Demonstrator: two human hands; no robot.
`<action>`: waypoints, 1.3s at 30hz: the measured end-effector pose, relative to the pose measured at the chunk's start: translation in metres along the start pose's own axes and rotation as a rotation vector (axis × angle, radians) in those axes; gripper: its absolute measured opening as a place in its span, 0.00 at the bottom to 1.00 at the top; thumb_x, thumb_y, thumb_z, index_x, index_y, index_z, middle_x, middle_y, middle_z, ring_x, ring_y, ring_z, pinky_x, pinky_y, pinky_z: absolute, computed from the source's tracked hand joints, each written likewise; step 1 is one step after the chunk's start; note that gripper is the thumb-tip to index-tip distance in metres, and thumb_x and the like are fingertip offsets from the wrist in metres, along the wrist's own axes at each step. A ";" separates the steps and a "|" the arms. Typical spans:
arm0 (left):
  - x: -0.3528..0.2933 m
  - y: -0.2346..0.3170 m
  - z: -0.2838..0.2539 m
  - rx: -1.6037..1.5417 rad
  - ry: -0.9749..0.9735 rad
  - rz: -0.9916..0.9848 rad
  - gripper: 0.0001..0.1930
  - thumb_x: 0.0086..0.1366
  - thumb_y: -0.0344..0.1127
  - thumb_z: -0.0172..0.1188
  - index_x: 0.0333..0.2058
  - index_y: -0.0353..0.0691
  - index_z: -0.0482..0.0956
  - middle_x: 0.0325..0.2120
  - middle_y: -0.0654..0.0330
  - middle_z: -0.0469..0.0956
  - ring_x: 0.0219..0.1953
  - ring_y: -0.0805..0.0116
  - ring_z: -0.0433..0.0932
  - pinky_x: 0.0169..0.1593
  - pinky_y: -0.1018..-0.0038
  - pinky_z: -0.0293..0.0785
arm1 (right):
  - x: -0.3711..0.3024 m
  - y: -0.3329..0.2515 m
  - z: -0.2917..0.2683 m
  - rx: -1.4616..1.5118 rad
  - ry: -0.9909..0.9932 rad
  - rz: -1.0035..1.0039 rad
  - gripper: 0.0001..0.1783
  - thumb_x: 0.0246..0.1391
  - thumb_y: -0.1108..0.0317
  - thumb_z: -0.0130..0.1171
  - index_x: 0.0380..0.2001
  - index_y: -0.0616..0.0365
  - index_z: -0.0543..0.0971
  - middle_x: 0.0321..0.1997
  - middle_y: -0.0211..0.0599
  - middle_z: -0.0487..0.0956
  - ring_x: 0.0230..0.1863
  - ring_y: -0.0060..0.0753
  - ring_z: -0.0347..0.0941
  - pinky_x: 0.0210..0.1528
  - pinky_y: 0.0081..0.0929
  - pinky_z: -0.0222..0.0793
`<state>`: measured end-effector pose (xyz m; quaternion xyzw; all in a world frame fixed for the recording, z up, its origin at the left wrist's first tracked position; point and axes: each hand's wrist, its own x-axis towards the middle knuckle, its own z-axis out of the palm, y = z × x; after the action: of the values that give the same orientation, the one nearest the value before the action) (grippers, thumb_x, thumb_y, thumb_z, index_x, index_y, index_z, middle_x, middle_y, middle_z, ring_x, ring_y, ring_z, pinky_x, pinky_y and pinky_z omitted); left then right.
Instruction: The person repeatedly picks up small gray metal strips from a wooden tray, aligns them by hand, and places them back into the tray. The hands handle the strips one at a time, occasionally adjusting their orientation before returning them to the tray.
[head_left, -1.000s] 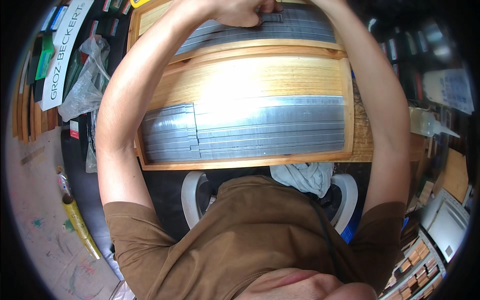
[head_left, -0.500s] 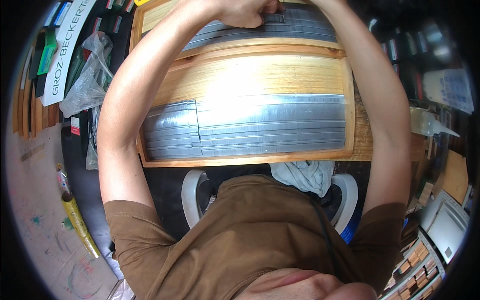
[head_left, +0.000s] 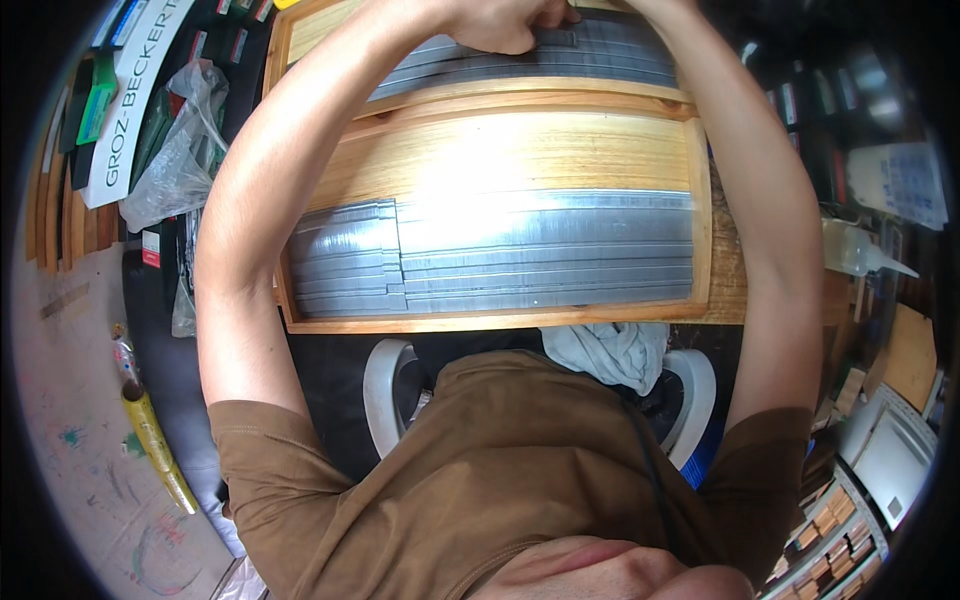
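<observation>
My left hand [head_left: 497,24] is at the far wooden tray [head_left: 520,91], over its rows of thin grey metal strips [head_left: 625,55]. Its fingers are curled down against the strips, and what they pinch, if anything, is hidden. A short dark piece [head_left: 557,40] lies just beside the knuckles. Of my right hand [head_left: 648,4] only the wrist end shows at the upper edge; its fingers are cut off from sight. Closer to me sits a second wooden tray [head_left: 500,324] with similar packed metal strips [head_left: 540,255], under a bright glare.
A crumpled clear plastic bag [head_left: 180,150] and small boxes lie on the left. At the right stands a squeeze bottle [head_left: 850,248] with a pointed nozzle. A pale cloth [head_left: 605,352] hangs below the near tray, between grey chair arms [head_left: 385,395].
My left hand has shifted very slightly to the right, its fingers still curled at the strips. The trays and their strips look the same.
</observation>
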<state>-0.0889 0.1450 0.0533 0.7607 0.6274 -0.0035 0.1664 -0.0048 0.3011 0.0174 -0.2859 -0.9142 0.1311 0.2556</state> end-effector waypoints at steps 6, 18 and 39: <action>-0.007 -0.009 -0.002 -0.046 -0.008 0.042 0.07 0.50 0.25 0.58 0.28 0.32 0.84 0.30 0.44 0.84 0.36 0.46 0.83 0.41 0.56 0.79 | 0.002 -0.007 -0.002 0.008 -0.064 0.040 0.11 0.51 0.69 0.62 0.26 0.69 0.84 0.33 0.67 0.81 0.41 0.63 0.83 0.43 0.51 0.78; -0.006 -0.004 0.001 0.012 0.006 0.000 0.08 0.50 0.26 0.58 0.29 0.33 0.85 0.29 0.45 0.84 0.36 0.47 0.84 0.40 0.56 0.79 | -0.005 0.001 0.000 0.136 -0.002 -0.006 0.11 0.51 0.67 0.64 0.23 0.66 0.81 0.29 0.62 0.81 0.37 0.60 0.83 0.39 0.48 0.76; -0.020 0.008 0.016 -1.319 0.595 -0.344 0.09 0.68 0.32 0.65 0.26 0.43 0.82 0.25 0.64 0.84 0.25 0.77 0.80 0.28 0.79 0.74 | -0.060 -0.033 -0.057 0.856 -0.243 0.230 0.11 0.67 0.70 0.58 0.36 0.68 0.83 0.27 0.39 0.84 0.26 0.27 0.82 0.28 0.19 0.76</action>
<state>-0.0826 0.1203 0.0450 0.3628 0.6281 0.5539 0.4087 0.0537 0.2444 0.0539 -0.2369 -0.7634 0.5570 0.2253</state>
